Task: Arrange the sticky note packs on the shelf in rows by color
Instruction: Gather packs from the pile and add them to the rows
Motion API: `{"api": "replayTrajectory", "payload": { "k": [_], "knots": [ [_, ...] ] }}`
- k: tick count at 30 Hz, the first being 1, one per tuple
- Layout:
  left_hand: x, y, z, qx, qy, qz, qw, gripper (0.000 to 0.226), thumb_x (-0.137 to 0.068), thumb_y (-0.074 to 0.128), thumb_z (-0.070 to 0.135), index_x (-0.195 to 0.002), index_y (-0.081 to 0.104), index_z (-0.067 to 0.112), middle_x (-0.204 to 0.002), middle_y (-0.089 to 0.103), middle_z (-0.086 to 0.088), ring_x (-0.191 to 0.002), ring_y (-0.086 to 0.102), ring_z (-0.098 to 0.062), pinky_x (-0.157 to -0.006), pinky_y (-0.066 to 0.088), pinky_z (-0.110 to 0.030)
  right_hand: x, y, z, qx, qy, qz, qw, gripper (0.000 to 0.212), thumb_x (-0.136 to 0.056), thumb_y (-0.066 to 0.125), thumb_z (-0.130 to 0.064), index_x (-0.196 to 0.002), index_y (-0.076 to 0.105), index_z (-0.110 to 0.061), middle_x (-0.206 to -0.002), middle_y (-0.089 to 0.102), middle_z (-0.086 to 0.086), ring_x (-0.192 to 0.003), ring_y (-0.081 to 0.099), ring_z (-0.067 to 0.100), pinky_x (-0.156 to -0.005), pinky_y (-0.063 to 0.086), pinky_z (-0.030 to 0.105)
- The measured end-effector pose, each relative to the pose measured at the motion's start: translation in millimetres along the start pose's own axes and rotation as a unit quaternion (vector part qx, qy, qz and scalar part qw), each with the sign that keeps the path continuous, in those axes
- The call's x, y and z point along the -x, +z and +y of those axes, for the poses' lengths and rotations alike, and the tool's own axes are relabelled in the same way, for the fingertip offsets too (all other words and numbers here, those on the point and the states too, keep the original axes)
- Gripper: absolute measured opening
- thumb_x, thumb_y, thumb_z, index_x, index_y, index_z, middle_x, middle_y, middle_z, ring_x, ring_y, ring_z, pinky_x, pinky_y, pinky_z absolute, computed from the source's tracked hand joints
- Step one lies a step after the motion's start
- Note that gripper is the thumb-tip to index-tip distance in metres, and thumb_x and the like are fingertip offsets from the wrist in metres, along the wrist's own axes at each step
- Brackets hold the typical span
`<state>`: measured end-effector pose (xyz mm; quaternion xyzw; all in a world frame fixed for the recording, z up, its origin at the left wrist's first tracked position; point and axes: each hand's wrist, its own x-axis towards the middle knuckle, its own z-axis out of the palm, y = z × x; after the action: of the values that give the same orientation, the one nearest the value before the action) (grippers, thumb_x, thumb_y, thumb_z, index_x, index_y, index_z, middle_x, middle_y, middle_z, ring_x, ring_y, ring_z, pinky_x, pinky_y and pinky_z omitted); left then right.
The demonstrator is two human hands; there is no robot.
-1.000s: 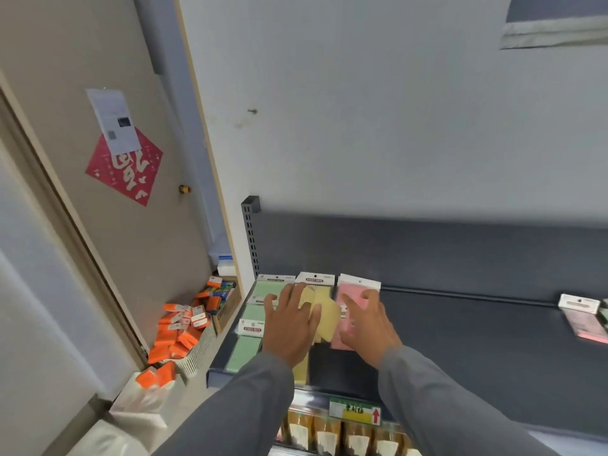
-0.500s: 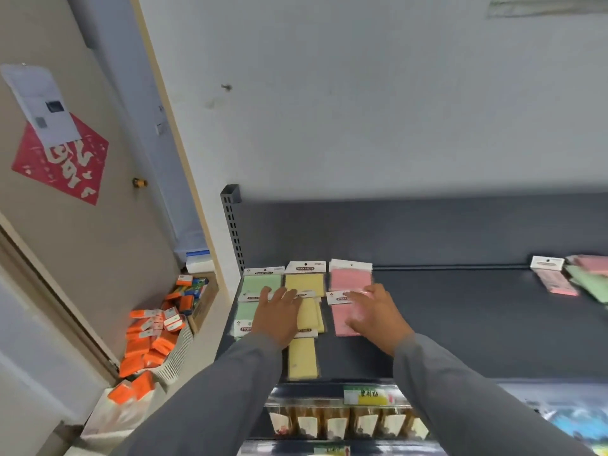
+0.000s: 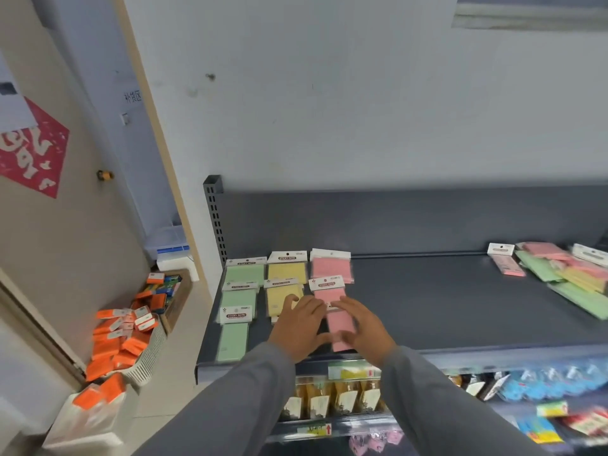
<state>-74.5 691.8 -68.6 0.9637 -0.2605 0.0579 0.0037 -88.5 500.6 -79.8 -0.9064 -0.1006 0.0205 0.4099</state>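
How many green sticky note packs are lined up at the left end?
3: back pack, middle pack, front pack, overlapping front to back. More green ones lie in the right-hand pile.

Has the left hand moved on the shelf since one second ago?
Yes. The left hand has gone rightward: it lay over the green and yellow rows, and now it lies between the yellow packs and pink packs.

Dark grey shelf (image 3: 444, 307), left end: sticky note packs laid flat in three columns running front to back, each with a white header card. Green packs (image 3: 241, 297): three, overlapping, the nearest reaching the shelf's front edge. Yellow packs (image 3: 287, 270): two visible, the nearer partly hidden. Pink packs (image 3: 330, 268): three, the nearest partly hidden. Right end: unsorted heap (image 3: 566, 274) of pink, green and yellow packs, overlapping at mixed angles.
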Motion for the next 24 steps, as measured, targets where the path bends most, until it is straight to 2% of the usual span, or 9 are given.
{"api": "replayTrajectory", "payload": {
  "k": [3,6,8,10,13,15,18,20,24],
  "knots": [
    [4,4,6,-0.005,-0.002,0.002,1.0,0.075,-0.09,0.027,0.074,-0.145,0.042,0.025,-0.149,0.045,0.006,-0.141,0.033,-0.015,-0.114,0.018,-0.046,2,4,8,0.023,-0.014,-0.03,0.999,0.064,-0.093,0.066,-0.01,-0.15,0.04,-0.025,-0.162,0.026,-0.007,-0.149,0.025,0.014,-0.121,0.02,0.029],
    [8,3,9,-0.033,-0.004,-0.009,0.999,0.077,-0.091,0.018,0.073,-0.147,0.04,0.026,-0.152,0.044,0.007,-0.144,0.031,-0.016,-0.113,0.019,-0.049,-1,4,17,0.094,-0.047,-0.053,0.993,0.069,-0.098,0.061,-0.024,-0.156,0.025,-0.026,-0.165,0.017,-0.007,-0.153,0.013,0.016,-0.125,0.012,0.036],
    [10,4,13,-0.055,-0.018,-0.039,0.998,0.075,-0.094,0.012,0.069,-0.15,0.035,0.025,-0.16,0.033,0.006,-0.149,0.022,-0.018,-0.115,0.015,-0.053,-4,4,21,0.154,-0.076,-0.06,0.983,0.067,-0.1,0.055,-0.03,-0.157,0.019,-0.026,-0.166,0.009,-0.005,-0.154,0.0,0.017,-0.126,0.005,0.04],
    [13,7,16,-0.064,-0.029,-0.079,0.994,0.068,-0.1,0.01,0.06,-0.156,0.023,0.025,-0.166,0.016,0.007,-0.154,0.007,-0.018,-0.119,0.006,-0.057,-4,3,24,0.178,-0.089,-0.061,0.978,0.066,-0.102,0.051,-0.037,-0.157,0.017,-0.028,-0.167,0.002,-0.004,-0.154,-0.008,0.018,-0.126,0.003,0.043],
    [17,12,19,-0.065,-0.055,-0.106,0.991,0.06,-0.104,0.006,0.051,-0.159,0.005,0.027,-0.168,-0.004,0.009,-0.154,-0.008,-0.019,-0.118,-0.01,-0.059,0,0,30,0.148,-0.081,-0.042,0.985,0.063,-0.103,0.045,-0.041,-0.158,0.015,-0.031,-0.167,-0.001,-0.005,-0.153,-0.011,0.019,-0.125,0.001,0.04],
    [16,10,21,-0.061,-0.063,-0.08,0.993,0.068,-0.097,-0.008,0.055,-0.159,0.006,0.029,-0.168,-0.002,0.007,-0.155,-0.005,-0.021,-0.116,-0.015,-0.057,1,-10,35,0.152,-0.065,-0.016,0.986,0.06,-0.105,0.04,-0.04,-0.158,0.013,-0.031,-0.168,0.0,-0.003,-0.154,-0.009,0.019,-0.122,0.001,0.034],
    [-2,5,35,-0.069,-0.052,-0.052,0.995,0.083,-0.088,-0.02,0.062,-0.158,0.011,0.031,-0.168,0.006,0.004,-0.155,-0.001,-0.021,-0.118,-0.012,-0.058,4,-38,48,0.209,-0.046,0.016,0.977,0.06,-0.106,0.035,-0.04,-0.159,0.011,-0.026,-0.168,0.002,0.003,-0.154,-0.006,0.021,-0.125,0.003,0.035],
    [-30,-1,50,-0.068,-0.058,-0.031,0.996,0.081,-0.09,-0.015,0.067,-0.157,0.012,0.031,-0.168,0.008,0.003,-0.155,0.001,-0.022,-0.119,-0.01,-0.059,6,-62,59,0.24,-0.027,0.034,0.97,0.061,-0.106,0.035,-0.039,-0.159,0.01,-0.025,-0.167,0.004,0.006,-0.154,-0.004,0.023,-0.125,0.005,0.036],
    [-103,1,106,-0.035,-0.041,0.001,0.999,0.07,-0.098,0.012,0.066,-0.159,0.009,0.031,-0.168,0.001,0.0,-0.155,-0.003,-0.023,-0.119,-0.005,-0.062,25,-125,93,0.282,0.024,0.079,0.956,0.058,-0.104,0.039,-0.036,-0.157,0.021,-0.021,-0.165,0.014,0.012,-0.154,0.004,0.027,-0.125,0.01,0.038]
  ]
}}
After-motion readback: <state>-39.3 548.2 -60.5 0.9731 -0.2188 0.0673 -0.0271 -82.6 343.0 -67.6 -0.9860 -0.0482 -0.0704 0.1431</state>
